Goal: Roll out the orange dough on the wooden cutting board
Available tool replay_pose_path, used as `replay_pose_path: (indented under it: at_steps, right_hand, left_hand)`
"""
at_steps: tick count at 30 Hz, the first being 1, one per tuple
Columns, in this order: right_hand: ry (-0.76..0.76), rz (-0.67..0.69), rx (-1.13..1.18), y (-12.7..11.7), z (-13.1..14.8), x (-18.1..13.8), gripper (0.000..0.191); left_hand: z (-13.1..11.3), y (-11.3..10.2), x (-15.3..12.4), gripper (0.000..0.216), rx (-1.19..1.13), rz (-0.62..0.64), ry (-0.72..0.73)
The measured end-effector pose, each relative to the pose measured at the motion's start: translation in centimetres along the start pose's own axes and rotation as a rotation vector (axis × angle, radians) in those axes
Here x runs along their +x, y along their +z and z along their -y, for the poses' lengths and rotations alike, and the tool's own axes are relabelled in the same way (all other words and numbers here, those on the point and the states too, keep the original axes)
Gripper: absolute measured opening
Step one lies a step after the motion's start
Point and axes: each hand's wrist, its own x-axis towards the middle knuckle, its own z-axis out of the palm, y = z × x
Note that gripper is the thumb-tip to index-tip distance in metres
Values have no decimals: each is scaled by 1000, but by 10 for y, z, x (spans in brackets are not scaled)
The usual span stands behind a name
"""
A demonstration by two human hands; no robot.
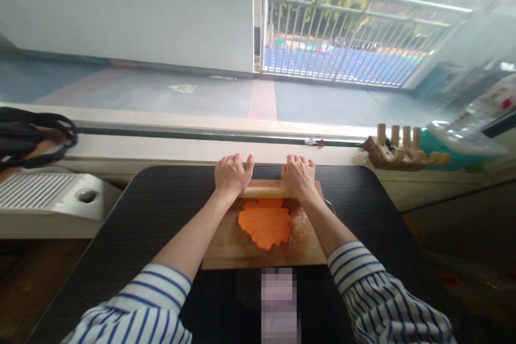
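A pale wooden rolling pin (266, 192) lies crosswise at the far edge of a flat, ragged-edged sheet of orange dough (265, 224). My left hand (230, 173) is closed over the pin's left end, its thumb pointing up. Over the right end my right hand (299, 176) is curled in the same way. Both hands hide the tips of the pin. Under the dough is a wooden cutting board (221, 252), with a whitish floury smear to the dough's right. A metal ring handle (330, 206) shows at the board's right edge.
The board rests on a black table (169, 209) against a windowsill (185, 149). On the sill at right stand a small wooden rack (393, 153) and a teal container (443, 145). Black straps (48, 134) and a white slatted unit (52, 193) are at left.
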Motion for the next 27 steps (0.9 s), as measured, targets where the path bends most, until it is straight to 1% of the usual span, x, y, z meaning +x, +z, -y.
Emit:
replay_pose_path:
  at_steps: [4,8,14,16,19,24,27]
  right_hand:
    - [14,18,1,-1,1,3,27]
    - [15,17,19,0,1,-2,26]
    - [49,86,126,-3,-1,-26,29]
    - [49,97,152,-6,-2,-37,29]
    - [18,71,157,-8,-3,-54,33]
    - [-8,16,106,-5,-3,-76,42]
    - [-31,-11,88,-1,-3,-89,43]
  left_hand:
    - [0,2,6,63,27,8,8]
    - [1,1,1,61,16,31,30]
    - [4,-6,-22,58,-8,140,51]
    - [4,-9,-30,57,4,149,71]
    - [3,-14,-43,58,28,134,92]
    - [1,-21,-63,66,63,211,77]
    - [0,-26,-78,66,89,172,114]
